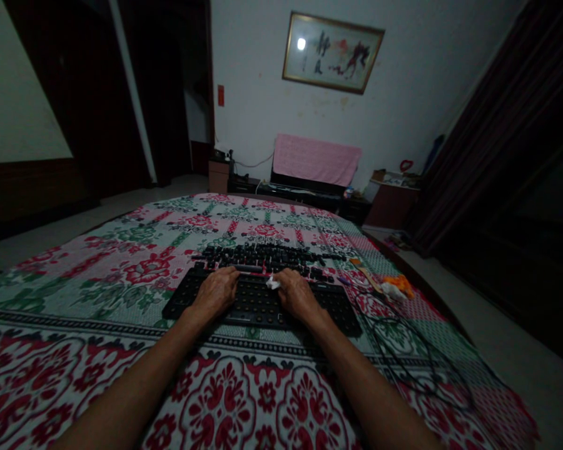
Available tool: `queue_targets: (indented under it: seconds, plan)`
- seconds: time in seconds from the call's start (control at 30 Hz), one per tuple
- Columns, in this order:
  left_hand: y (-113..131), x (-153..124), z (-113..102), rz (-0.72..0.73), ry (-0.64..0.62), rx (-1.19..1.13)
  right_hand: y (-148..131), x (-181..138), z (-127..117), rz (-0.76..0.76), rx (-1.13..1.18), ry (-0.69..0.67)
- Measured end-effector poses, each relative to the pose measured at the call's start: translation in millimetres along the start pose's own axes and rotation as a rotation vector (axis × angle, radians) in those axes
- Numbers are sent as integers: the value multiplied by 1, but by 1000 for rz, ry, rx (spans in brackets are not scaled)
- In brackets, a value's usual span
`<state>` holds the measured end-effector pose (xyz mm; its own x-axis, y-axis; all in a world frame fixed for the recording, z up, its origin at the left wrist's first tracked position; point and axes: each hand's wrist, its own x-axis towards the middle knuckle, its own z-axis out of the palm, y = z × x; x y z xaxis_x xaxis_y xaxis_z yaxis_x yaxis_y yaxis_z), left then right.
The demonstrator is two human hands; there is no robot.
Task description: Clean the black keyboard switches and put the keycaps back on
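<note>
A black keyboard (258,306) with its keycaps off lies on the patterned cloth in front of me. My left hand (218,290) rests on its left half, fingers closed over the far edge. Over the middle, my right hand (294,292) pinches a small white wad, like tissue (273,283), close to the far edge. Just beyond the keyboard, many loose black keycaps (267,255) are spread in a wide band. A long dark bar, like a space bar key (251,269), lies between the two hands at that edge. The fingertips are partly hidden.
Right of the keycaps lies a brush (366,273) with a pale handle. Beside it are an orange cloth (400,285) and a crumpled white piece (392,291). A black cable (426,356) loops over the patterned tablecloth (225,406). A pink cloth (316,159) hangs at the far wall.
</note>
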<state>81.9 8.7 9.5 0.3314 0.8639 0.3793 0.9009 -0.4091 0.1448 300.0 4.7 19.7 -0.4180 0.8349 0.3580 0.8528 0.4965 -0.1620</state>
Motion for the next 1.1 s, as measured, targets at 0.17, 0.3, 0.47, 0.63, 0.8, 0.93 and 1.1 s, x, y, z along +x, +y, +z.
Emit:
queue_targets:
  seconds: [0.17, 0.3, 0.47, 0.63, 0.8, 0.93, 1.1]
  plan:
    - [0, 0, -1, -8, -12, -9, 15, -6, -12, 99, -56, -19]
    - [1, 1, -2, -15, -19, -3, 21, -7, -10, 93, -10, 45]
    - [0, 1, -1, -2, -7, 12, 10, -4, -3, -41, 22, 44]
    - [-1, 0, 0, -2, -8, 21, 15, -4, -5, 46, -24, 38]
    - [-3, 0, 4, 11, 13, 32, 36, -7, -7, 140, 50, 166]
    - [-5, 0, 6, 12, 30, -5, 55, -8, -12, 271, 114, 317]
    - [-5, 1, 5, 22, 3, 10, 58, -10, -15, 225, 83, 304]
